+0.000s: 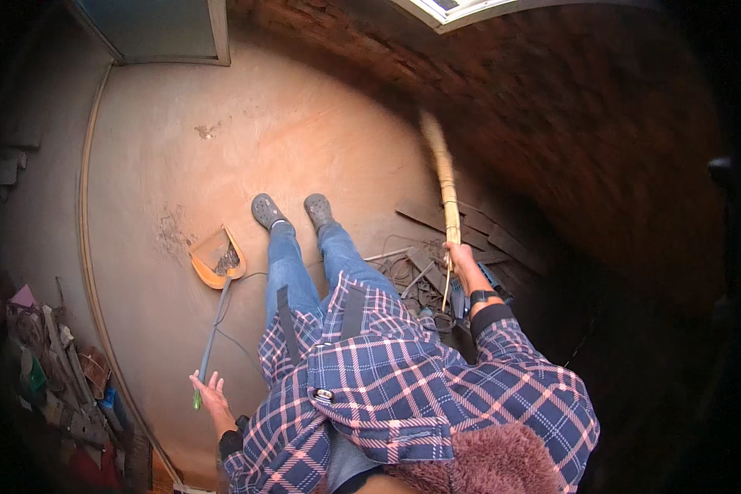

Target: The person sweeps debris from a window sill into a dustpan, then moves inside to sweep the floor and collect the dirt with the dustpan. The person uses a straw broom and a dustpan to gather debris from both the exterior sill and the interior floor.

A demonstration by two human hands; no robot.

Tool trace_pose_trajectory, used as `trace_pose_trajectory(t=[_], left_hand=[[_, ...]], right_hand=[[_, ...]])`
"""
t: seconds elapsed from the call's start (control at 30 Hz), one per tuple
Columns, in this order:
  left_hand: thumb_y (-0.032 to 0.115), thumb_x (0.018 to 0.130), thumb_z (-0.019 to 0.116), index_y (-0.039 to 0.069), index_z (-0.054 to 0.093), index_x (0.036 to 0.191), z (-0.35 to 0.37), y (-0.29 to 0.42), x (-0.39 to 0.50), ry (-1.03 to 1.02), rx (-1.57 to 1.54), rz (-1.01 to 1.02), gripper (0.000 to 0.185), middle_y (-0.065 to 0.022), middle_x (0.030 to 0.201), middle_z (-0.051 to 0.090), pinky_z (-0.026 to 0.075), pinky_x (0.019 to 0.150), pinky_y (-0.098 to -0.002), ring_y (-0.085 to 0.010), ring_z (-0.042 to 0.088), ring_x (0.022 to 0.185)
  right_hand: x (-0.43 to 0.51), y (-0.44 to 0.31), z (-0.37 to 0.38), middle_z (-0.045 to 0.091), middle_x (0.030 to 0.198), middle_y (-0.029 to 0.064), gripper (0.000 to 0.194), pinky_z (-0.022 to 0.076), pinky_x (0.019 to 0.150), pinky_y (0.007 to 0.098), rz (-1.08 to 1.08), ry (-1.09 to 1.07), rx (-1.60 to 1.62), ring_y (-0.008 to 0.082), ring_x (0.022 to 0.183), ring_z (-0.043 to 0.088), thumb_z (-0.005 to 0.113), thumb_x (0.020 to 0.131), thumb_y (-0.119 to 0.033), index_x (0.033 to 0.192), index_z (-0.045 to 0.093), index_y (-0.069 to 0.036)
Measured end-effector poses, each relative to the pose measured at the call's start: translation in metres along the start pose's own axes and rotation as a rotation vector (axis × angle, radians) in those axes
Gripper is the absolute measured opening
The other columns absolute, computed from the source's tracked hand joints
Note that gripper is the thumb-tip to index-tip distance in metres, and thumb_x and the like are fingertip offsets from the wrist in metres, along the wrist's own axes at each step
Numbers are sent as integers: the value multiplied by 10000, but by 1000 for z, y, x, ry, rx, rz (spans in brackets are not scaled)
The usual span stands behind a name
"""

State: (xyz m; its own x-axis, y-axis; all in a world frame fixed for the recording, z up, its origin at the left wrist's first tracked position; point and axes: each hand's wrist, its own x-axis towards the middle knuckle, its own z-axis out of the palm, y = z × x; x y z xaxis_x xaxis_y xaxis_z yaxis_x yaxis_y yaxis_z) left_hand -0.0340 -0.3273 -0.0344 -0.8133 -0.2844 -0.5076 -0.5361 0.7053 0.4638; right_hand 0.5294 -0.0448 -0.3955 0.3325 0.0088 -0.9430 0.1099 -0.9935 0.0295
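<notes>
My right hand [460,262] grips the lower end of a straw broom [446,179], which stretches away toward the base of the dark wall; its far tip is blurred. At lower left, my left hand [213,398] loosely holds the long grey handle of an orange dustpan [209,275] near its green end, with the fingers partly spread. The pan rests on the floor left of my legs. Dark debris [227,262] lies inside it, and more loose dirt [174,233] is scattered just beyond its edge.
Planks [438,217] and a heap of wires and scrap [407,272] lie right of my legs. A thin cable [241,349] trails near the dustpan handle. Along the left runs a raised floor edge [86,204], with piled clutter [68,383] beyond. A framed panel [154,31] stands at the top.
</notes>
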Motion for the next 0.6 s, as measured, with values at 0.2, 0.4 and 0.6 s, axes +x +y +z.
trace_pose_trajectory(t=[0.2, 0.4, 0.6], left_hand=[[530, 888, 411, 165, 359, 1284, 50, 33, -25, 127, -14, -34, 540, -93, 1270, 366, 458, 845, -412, -321, 565, 1006], [502, 897, 410, 196, 364, 1287, 33, -1, 5, 219, -19, -68, 498, -61, 1261, 390, 468, 838, -406, -310, 588, 979], [472, 904, 415, 212, 361, 1293, -66, -50, 54, 269, -199, -135, 471, -59, 1259, 418, 488, 821, -388, -320, 583, 988]], right_hand=[[138, -77, -3, 450, 521, 74, 142, 373, 332, 332, 145, -238, 311, 199, 372, 424, 545, 787, -176, 792, 483, -49], [59, -50, 106, 493, 543, 56, 170, 420, 349, 314, 139, -506, 145, 200, 405, 479, 563, 796, -187, 848, 529, -28], [-97, -37, 79, 503, 517, 57, 168, 406, 370, 299, -7, -569, -114, 165, 396, 478, 598, 752, -161, 739, 536, -5]])
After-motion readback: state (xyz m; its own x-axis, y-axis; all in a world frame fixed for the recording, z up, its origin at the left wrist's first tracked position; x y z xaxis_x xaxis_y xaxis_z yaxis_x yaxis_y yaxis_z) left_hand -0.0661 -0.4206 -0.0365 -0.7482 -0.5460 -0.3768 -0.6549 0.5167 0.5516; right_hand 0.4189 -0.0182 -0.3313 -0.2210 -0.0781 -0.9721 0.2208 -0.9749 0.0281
